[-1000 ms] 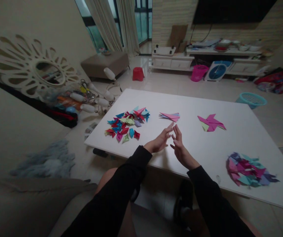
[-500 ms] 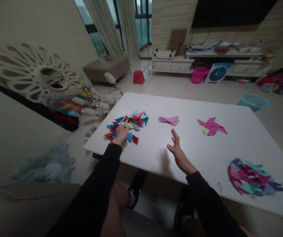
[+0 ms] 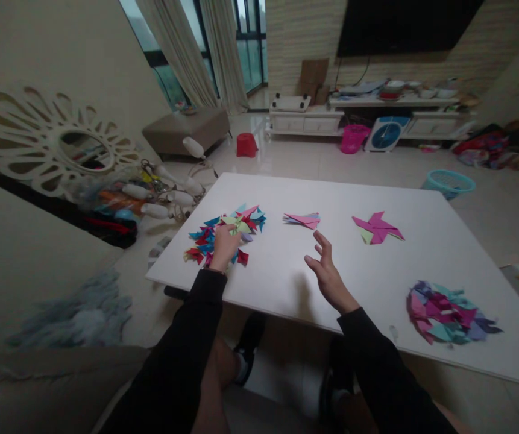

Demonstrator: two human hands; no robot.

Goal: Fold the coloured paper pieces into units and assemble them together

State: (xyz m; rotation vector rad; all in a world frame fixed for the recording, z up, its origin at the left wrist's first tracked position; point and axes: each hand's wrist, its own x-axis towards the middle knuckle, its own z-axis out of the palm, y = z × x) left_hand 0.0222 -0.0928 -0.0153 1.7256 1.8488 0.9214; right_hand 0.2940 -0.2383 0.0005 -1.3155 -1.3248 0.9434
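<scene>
At the left of the white table, my left hand pinches a light green origami piece. Under and around it spreads a pile of folded paper pieces in blue, red, purple and teal. My right hand hovers over the table's near side with fingers apart, holding nothing. Just beyond it lies a bundle of long folded paper strips, pink on top. Farther right is a magenta paper pinwheel with a light green corner. My left palm hides some pieces beneath it.
A heap of folded paper pieces in pink, teal and purple sits near the table's right front. Past the table stand a blue basket, a red stool and a pink bin. A lamp leans by the left edge.
My left hand has shifted slightly, and the light green piece now shows above the pile at its fingertips. My right hand stays open in nearly the same place. The view has turned slightly right.
</scene>
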